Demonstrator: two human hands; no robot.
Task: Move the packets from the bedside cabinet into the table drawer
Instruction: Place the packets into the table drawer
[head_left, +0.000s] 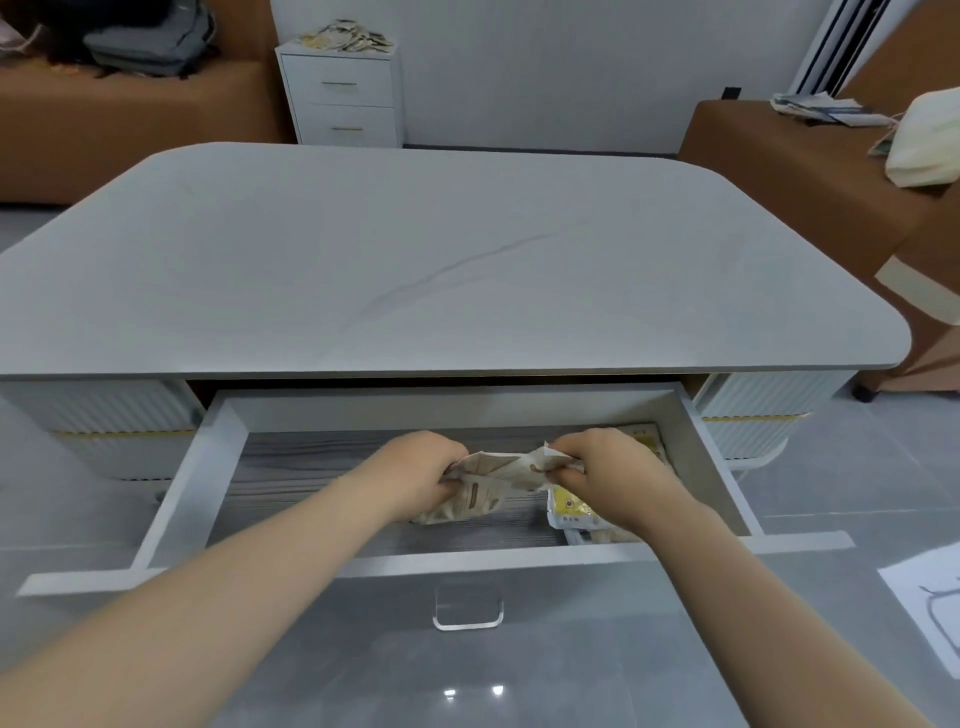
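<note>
— Forearms first, both bare, reaching in from the near edge over glossy grey floor tiles. What do the hands have?

— The left hand (421, 475) and right hand (605, 475) are both closed on a bunch of beige packets (501, 480), crinkled and papery, each hand pinching one end with curled fingers. The bunch hangs just above the drawer floor, its lower edge about touching it.

— And the drawer itself?

— The table drawer (202, 467) is pulled well out, a shallow white box with flat smooth walls and a streaked grey wood-grain bottom. Its front panel carries a clear squared handle (467, 610). At the right end, partly under the right wrist, lie more packets (569, 512), flat ones with yellow and white printing, stacked loosely.

— What sits above?

— The table (415, 249) has a pale grey stone-look top with rounded corners and a thin dark vein running across it. Ribbed white panels with a gold strip flank the drawer opening.

— Farther back?

— Against the wall stands the bedside cabinet (343, 98), white, boxy, two drawers with slim gold pulls. On top is a ragged heap of packets (348, 39), same beige. Brown upholstered seating sits on both sides; the left one holds a grey backpack (150, 39), the right one a cream pillow (927, 143).
</note>
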